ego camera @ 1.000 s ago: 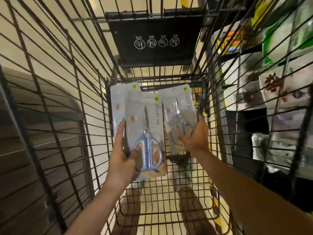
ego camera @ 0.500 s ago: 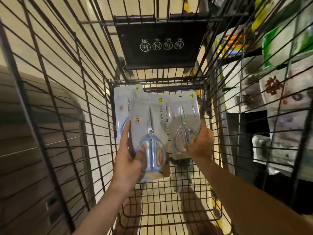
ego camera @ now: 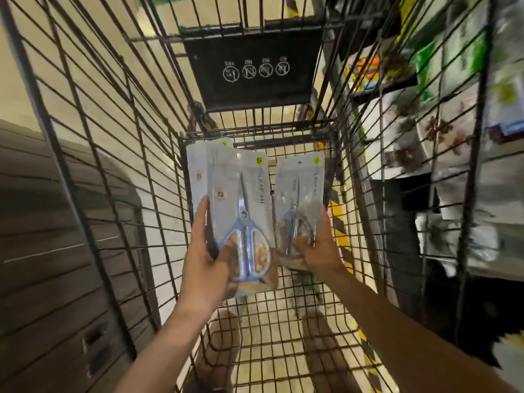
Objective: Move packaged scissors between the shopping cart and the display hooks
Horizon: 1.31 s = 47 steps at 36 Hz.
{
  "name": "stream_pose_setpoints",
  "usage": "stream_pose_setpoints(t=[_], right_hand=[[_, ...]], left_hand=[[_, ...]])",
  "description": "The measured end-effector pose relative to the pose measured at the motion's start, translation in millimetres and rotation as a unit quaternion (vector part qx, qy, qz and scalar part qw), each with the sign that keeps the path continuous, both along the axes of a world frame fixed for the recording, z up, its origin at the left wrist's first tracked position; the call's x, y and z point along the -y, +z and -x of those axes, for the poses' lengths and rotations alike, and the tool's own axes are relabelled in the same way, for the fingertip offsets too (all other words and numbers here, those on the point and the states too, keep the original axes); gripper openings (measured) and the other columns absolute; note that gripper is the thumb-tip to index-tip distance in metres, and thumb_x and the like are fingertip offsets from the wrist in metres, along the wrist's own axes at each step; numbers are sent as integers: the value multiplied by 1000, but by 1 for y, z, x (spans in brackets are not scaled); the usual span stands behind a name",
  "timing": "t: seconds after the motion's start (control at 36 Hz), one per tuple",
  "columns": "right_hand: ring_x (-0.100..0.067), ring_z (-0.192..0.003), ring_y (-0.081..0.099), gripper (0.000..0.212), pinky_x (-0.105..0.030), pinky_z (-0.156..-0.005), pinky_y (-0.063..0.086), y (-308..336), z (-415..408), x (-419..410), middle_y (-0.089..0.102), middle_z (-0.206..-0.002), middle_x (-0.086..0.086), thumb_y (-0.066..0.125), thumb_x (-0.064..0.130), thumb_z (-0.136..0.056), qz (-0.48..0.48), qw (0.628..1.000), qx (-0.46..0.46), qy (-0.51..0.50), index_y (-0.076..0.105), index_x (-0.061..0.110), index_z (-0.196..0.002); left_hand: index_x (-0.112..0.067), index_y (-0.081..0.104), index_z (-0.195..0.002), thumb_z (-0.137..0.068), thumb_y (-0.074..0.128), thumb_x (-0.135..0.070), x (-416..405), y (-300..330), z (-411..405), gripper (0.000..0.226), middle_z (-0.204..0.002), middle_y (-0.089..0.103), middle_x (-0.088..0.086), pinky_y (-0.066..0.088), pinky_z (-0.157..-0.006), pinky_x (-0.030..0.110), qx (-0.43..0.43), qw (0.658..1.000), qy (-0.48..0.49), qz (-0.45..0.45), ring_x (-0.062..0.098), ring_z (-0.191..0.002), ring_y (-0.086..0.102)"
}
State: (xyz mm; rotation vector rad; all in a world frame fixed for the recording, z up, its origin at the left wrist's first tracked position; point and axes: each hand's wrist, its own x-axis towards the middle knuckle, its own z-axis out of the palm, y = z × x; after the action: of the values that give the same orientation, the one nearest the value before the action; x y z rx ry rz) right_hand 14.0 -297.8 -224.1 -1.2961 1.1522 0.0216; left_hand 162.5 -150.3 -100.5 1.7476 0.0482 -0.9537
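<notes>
Two hands (raised) grip scissors packs [ego camera: 241,211].

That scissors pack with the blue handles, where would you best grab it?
Take the blue-handled scissors pack by its lower edge, from below on the left, as the left hand does: thumb on the front, fingers behind. The card is flat and stands upright, so a pinch suits it.
</notes>
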Motion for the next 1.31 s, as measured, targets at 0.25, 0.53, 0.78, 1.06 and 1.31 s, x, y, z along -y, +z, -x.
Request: stream_pose_setpoints(t=[0.25,0.53,0.78,1.06,1.31], right_hand=[[1,-94,71,82,-22,-61,59,96,18,-22,59,-138,-1,67,-8,-89,-56,995,53,-62,31,35,-149],[-16,-105,72,76,-39,-76,61,238,69,-70,69,-128,1,73,0,-88,-106,979,94,-150,43,37,-148],[-7,-125,61,85,-28,-85,59,375,125,-149,57,-140,23,59,-9,-94,68,967,161,-186,24,41,-154],[2,-130,54,92,-22,-95,53,430,213,-232,51,-142,32,78,6,-84,152,934,192,-258,24,32,-154],[-5,-98,71,97,-24,-73,58,468,346,-331,68,-115,31,75,-7,-75,203,863,201,-417,32,46,-144]], left_hand=[[-50,33,-150,-98,56,4,-15,55,-9,79,-154,48,-11,50,-105,54,22,999,-34,22,13,-136,53],[-60,30,-147,-97,64,-3,-52,186,-26,83,-155,46,-11,42,-112,58,77,984,-147,58,18,-140,49],[-45,30,-154,-94,68,-6,-95,287,-15,80,-148,53,-9,53,-104,44,124,963,-226,81,11,-129,59],[-52,37,-147,-93,69,-10,-146,326,65,76,-134,54,-37,54,-97,32,178,934,-269,152,-6,-119,60],[-55,35,-148,-93,69,-13,-178,352,187,77,-153,48,-12,51,-105,48,192,889,-362,206,11,-131,56]])
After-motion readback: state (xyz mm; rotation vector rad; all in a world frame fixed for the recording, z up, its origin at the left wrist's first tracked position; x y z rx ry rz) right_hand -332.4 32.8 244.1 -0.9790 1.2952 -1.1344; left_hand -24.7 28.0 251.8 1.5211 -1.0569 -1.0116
